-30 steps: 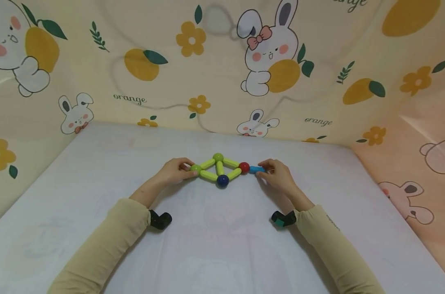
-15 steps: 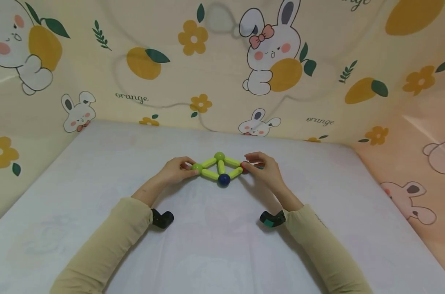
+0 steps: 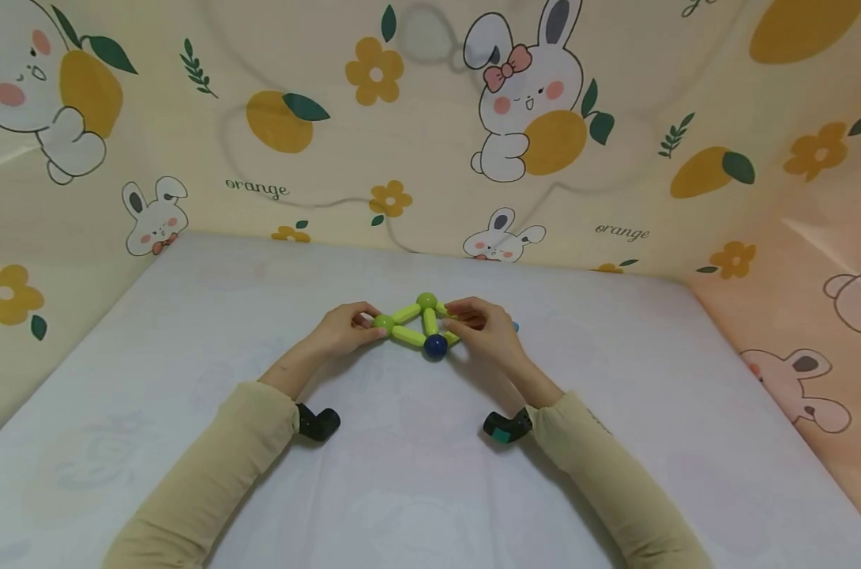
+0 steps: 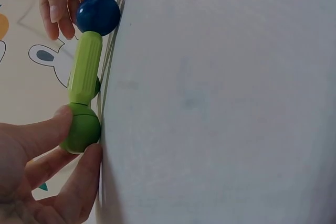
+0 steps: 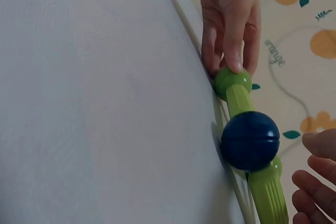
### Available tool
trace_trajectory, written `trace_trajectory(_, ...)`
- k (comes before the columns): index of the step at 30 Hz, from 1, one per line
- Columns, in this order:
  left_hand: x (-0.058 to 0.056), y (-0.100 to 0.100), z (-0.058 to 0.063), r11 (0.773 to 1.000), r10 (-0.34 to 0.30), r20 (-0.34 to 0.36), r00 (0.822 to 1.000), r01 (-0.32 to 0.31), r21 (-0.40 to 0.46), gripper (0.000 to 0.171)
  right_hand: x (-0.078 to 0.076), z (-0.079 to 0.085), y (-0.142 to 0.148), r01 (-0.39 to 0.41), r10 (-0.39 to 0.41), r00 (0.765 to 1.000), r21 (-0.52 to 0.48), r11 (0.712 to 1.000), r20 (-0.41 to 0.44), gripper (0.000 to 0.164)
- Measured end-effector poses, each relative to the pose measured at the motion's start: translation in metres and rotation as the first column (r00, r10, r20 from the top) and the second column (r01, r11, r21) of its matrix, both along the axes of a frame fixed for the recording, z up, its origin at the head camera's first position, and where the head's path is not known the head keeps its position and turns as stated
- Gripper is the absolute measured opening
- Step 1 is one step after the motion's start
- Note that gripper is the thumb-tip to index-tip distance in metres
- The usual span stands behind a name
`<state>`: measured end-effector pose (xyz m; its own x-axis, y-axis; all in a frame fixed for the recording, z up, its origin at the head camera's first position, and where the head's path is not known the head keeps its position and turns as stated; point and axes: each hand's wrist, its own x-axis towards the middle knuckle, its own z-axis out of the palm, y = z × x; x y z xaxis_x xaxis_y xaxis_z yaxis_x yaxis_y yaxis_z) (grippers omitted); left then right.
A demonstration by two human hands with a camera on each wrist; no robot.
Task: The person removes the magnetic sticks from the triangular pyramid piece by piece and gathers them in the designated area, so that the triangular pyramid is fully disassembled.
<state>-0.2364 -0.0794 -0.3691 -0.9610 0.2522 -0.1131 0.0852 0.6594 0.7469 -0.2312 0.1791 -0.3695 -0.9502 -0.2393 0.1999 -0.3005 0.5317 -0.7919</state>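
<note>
A flat diamond of lime-green rods (image 3: 407,337) joined by balls lies on the table. My left hand (image 3: 338,329) pinches the green ball (image 3: 384,324) at its left corner between thumb and fingers. The dark blue ball (image 3: 435,346) forms the near corner and another green ball (image 3: 426,301) the far one, with a rod between them. Over the right corner hovers my right hand (image 3: 493,332), hiding the red ball there. In the right wrist view its loosely bent fingers (image 5: 315,184) stand apart from the rods. A blue rod (image 3: 516,327) peeks out beyond that hand.
The white tabletop (image 3: 402,474) spreads around the shape. Behind it rises a cloth backdrop (image 3: 430,142) with rabbits and oranges, which also covers both sides. Black devices sit at the left wrist (image 3: 318,424) and right wrist (image 3: 506,427).
My right hand has let go of the blue rod and moved left, over the red ball and toward the middle of the diamond. My left hand keeps its pinch on the green ball.
</note>
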Motion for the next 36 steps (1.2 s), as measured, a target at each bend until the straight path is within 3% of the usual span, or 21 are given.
trace_trajectory(9,0.001,0.000,0.002,1.000,-0.003,0.000,1.000,0.003,0.001,0.038,-0.001,-0.002,-0.013,-0.010,0.010,1.000,-0.005,1.000,0.013,0.031)
trace_trajectory(22,0.000,-0.001,0.000,1.000,-0.017,-0.015,1.000,0.017,-0.001,0.037,0.000,-0.005,-0.033,-0.053,0.050,0.998,0.070,0.996,0.046,0.033)
trace_trajectory(36,0.001,-0.001,0.001,1.000,-0.018,-0.024,1.000,0.018,-0.003,0.037,-0.003,-0.013,-0.040,-0.092,0.094,0.996,0.139,0.986,-0.004,0.033)
